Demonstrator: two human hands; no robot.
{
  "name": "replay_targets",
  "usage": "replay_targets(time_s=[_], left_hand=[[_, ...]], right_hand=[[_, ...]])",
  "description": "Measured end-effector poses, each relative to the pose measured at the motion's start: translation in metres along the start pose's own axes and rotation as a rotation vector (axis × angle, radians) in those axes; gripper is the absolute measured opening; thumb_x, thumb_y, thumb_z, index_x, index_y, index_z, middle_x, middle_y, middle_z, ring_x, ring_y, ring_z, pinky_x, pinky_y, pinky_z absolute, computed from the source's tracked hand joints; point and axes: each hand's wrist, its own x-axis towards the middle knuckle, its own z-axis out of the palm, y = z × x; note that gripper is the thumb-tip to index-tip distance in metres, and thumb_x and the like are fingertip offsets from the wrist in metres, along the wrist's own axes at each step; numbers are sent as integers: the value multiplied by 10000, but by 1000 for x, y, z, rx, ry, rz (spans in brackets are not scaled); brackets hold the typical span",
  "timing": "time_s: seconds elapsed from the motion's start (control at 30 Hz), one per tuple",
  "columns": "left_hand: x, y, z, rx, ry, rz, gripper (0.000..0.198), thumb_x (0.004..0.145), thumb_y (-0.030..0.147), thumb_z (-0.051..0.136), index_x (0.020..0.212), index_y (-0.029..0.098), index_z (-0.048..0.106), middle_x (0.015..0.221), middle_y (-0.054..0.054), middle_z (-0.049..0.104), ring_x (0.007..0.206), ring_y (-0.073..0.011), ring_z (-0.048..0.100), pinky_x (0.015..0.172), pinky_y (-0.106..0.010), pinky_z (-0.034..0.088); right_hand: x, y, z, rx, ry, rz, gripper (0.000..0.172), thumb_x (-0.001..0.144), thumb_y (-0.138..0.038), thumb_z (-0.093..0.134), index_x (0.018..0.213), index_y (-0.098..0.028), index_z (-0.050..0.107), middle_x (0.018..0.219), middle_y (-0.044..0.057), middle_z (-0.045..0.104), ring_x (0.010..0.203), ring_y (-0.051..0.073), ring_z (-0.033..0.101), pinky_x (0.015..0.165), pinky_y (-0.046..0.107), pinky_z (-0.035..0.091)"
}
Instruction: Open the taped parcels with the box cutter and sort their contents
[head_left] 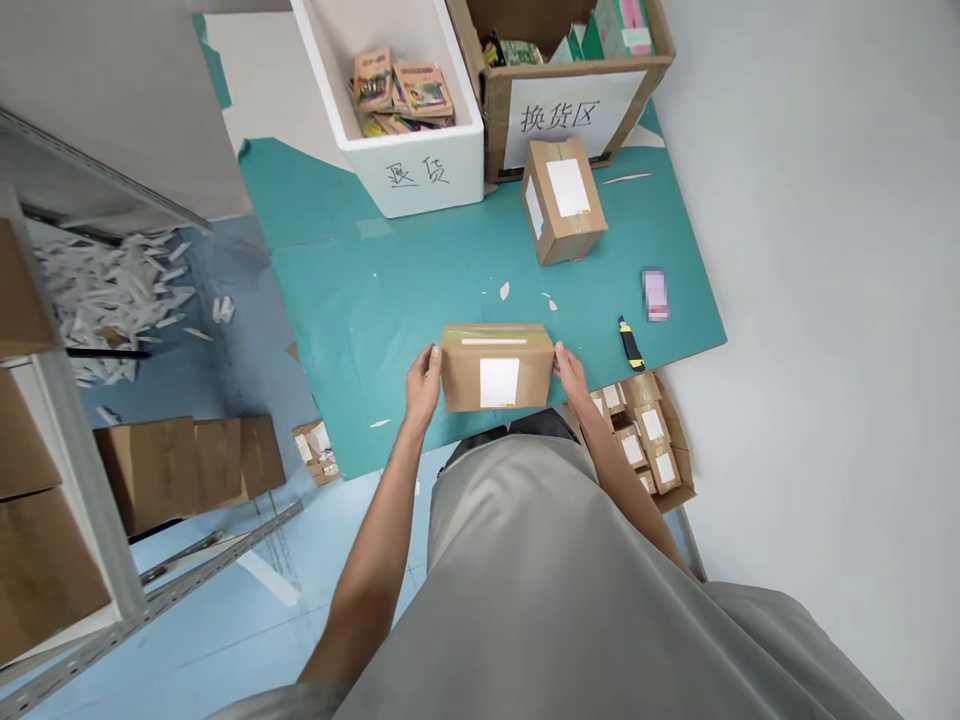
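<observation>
A taped cardboard box [462, 375] with a white label on its near side is at the front edge of the green-topped table [360, 370]. My left hand [424, 386] presses against its left end, thumb up along the corner. On the opposite end my right hand [571, 372] grips the box, its fingers partly hidden behind the corner. Between them the two hands hold the box level. Whether its underside rests on the table I cannot tell. Farther back stands a second labelled cardboard box [555, 225]. A black and yellow utility knife [631, 344] lies to the right.
At the back are a white foam bin [427, 180] holding small booklets and a large carton [499, 120] with a handwritten sign. A pink card-like item [655, 296] lies near the knife. Beside the table, a carton of small boxes [679, 440] sits lower right; metal shelving [82, 480] stands left.
</observation>
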Motion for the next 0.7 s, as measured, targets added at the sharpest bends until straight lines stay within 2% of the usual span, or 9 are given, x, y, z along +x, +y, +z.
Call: replay_targets(time_s=[0.1,0.23,0.33,0.4,0.43,0.47,0.53,0.6,0.7], left_hand=[[-14,14,-8,5,81,43,834,1020,835,655,1518,171,743,1631,-201,708,1559,-376,646,1307,-500,529],[-30,21,-11,88,117,69,779,996,777,707,1489,177,764,1565,-205,749,1401,-372,753,1220,-533,611],[-37,11,-11,173,128,-44,751,975,725,735,1534,223,726,1431,-193,804,1271,-368,813,1105,-543,684],[-40,4,-9,233,117,-150,736,971,674,717,1536,203,702,1331,-207,811,1212,-393,833,1063,-582,702],[-41,2,-7,277,129,-168,734,973,644,700,1546,186,682,1320,-222,800,1250,-415,820,1095,-612,687],[-41,3,-4,333,178,-137,741,978,615,683,1570,170,656,1397,-249,763,1363,-444,770,1173,-646,641],[-36,14,7,449,248,-22,767,995,587,657,1632,164,599,1591,-281,647,1598,-472,590,1341,-676,489],[-21,35,28,499,242,86,762,1035,587,628,1688,203,551,1722,-251,548,1709,-440,457,1420,-632,392],[27,75,81,445,105,173,725,1077,594,606,1703,235,544,1753,-219,543,1694,-406,486,1419,-593,397]], right_hand=[[-4,-10,-5,23,41,-40,901,929,-946,657,1454,-226,792,1507,173,787,1390,385,733,1160,503,638],[5,-16,-5,-32,-2,-147,815,976,-866,657,1478,-239,798,1490,175,772,1365,376,746,1151,511,643],[17,-12,-3,-67,-57,-163,694,985,-820,660,1342,-255,848,1326,153,824,1233,351,793,1091,509,673],[29,-11,-6,-102,-136,-151,599,991,-793,665,1199,-268,865,1205,130,847,1140,342,813,1054,517,687],[37,-11,-9,-134,-162,-153,564,993,-780,673,1154,-273,862,1183,127,848,1131,345,815,1056,524,687],[47,-14,-13,-171,-158,-163,543,995,-764,686,1154,-273,856,1205,134,842,1160,355,811,1080,536,679],[76,-24,-25,-243,-49,-204,575,990,-735,729,1300,-261,827,1380,174,793,1334,393,757,1191,572,624],[116,-40,-37,-285,120,-239,763,971,-724,776,1546,-227,709,1607,216,667,1550,422,619,1326,601,512],[189,-65,-49,-300,280,-214,1091,932,-756,819,1774,-168,454,1791,263,475,1717,441,418,1413,622,381]])
